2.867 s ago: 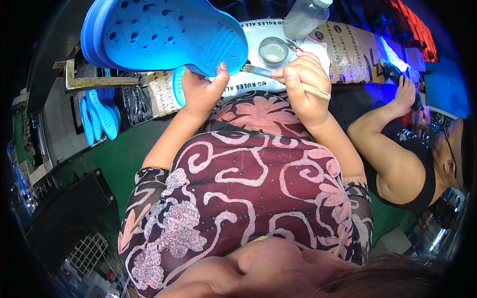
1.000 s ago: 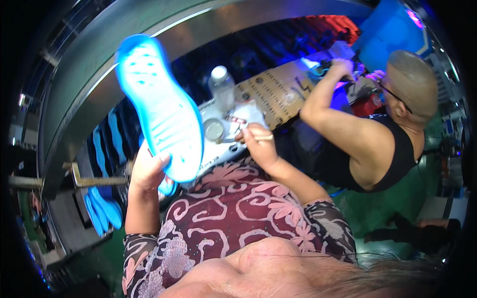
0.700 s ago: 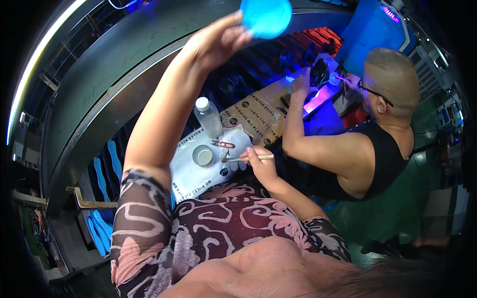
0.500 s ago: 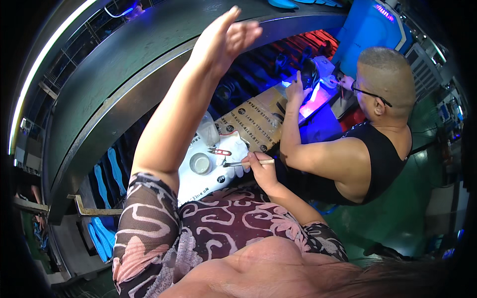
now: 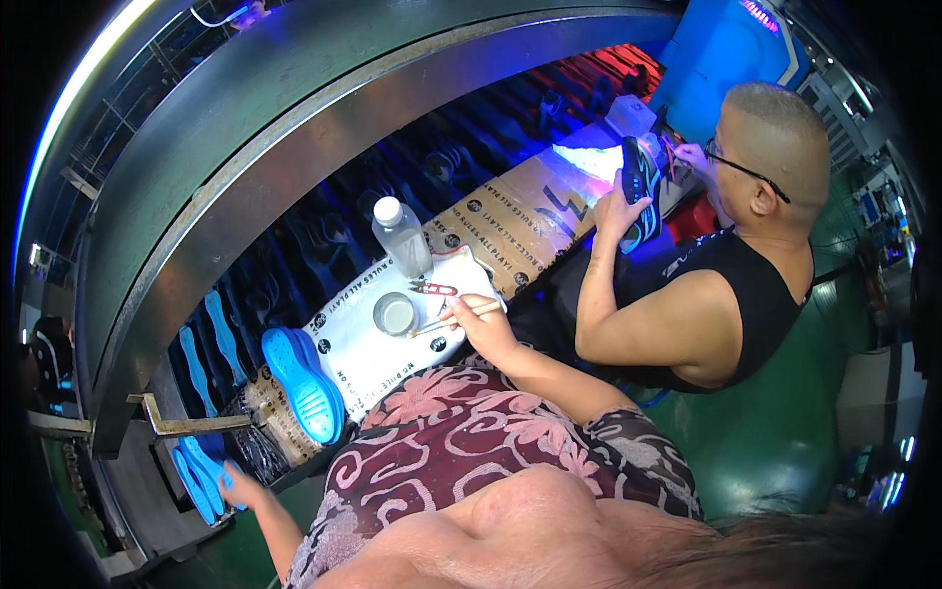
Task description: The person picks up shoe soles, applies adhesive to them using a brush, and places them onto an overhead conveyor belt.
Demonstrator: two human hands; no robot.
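Observation:
My right hand (image 5: 483, 329) is closed round a brush with a pale wooden handle (image 5: 461, 316), over a white plastic sheet (image 5: 353, 346). The brush tip points left, by a small round cup (image 5: 395, 314) with greyish contents. Red-handled thread snips (image 5: 434, 289) lie just beyond the cup. Low on the left, my left hand (image 5: 247, 488) is at the edge of some light blue shoe soles (image 5: 199, 478), fingers stretched out; whether it grips one is unclear. Another pair of blue soles, stacked (image 5: 304, 385), rests at the sheet's left end.
A clear bottle with a white cap (image 5: 402, 239) stands behind the cup. Beyond is brown taped cardboard (image 5: 510, 221). On the right a co-worker (image 5: 706, 285) holds a dark shoe (image 5: 640, 193) under bright light. A curved metal-edged counter (image 5: 294, 147) and a metal bracket (image 5: 191, 422) stand close by.
My left hand has swung from high in front down to the blue soles at lower left. The right hand with the brush has shifted slightly left, toward the cup. The co-worker's shoe has turned.

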